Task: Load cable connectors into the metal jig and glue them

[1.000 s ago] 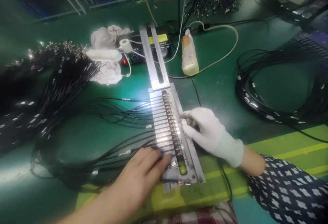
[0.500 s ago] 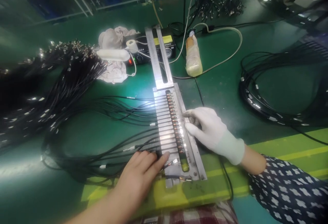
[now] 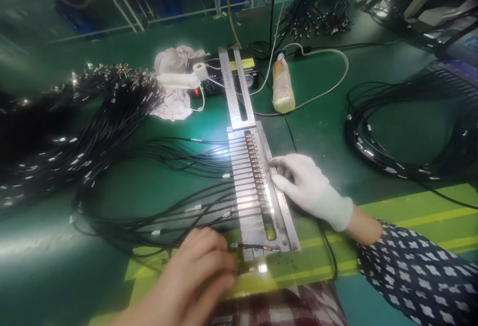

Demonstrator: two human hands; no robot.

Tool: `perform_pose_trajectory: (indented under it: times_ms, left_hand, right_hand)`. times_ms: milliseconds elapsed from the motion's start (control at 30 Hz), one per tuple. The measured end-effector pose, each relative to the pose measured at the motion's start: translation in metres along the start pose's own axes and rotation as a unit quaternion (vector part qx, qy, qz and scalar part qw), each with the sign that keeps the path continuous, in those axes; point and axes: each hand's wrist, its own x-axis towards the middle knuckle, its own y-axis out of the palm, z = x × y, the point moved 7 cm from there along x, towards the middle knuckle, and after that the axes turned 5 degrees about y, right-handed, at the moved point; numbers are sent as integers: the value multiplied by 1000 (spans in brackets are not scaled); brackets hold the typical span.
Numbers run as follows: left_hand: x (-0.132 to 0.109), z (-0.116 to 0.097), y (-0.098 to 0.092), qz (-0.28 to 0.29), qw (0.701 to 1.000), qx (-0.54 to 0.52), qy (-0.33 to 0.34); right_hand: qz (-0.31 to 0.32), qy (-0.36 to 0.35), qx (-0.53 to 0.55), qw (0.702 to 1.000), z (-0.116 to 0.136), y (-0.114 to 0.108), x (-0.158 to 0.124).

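One bare left hand, blurred, curls close by; whether it grips anything, I cannot tell. Beyond, a white-gloved right hand pinches the edge of a flat, slotted metal jig on the smooth green tabletop, thin black cables lining its grooves. Farther back: a film-wrapped bottle, then crumpled pale cloth.

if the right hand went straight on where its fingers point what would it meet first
The white-gloved right hand would probably meet the long, slotted silver metal plate first; its fingertips seem to be at the edge, contact unclear.
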Motion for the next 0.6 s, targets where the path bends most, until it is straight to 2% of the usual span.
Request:
perform_pose_trajectory:
  times_ms: [167,300,367,500,600]
  left_hand:
    - [6,-2,8,-8,993,108,47]
    - [12,4,15,-10,990,127,61]
    - [3,12,8,-18,990,136,41]
    - [-28,29,-11,-13,983,183,-21]
    - [-38,31,-16,-14,972,230,-37]
  right_hand:
    - [-5,1,-7,1000,-1,0,0]
    - [-2,3,-3,1000,0,1,1]
    - [3,7,-1,1000,0,1,1]
    - [6,6,5,1000,0,0,1]
    - [7,3,6,1000,0,1,1]
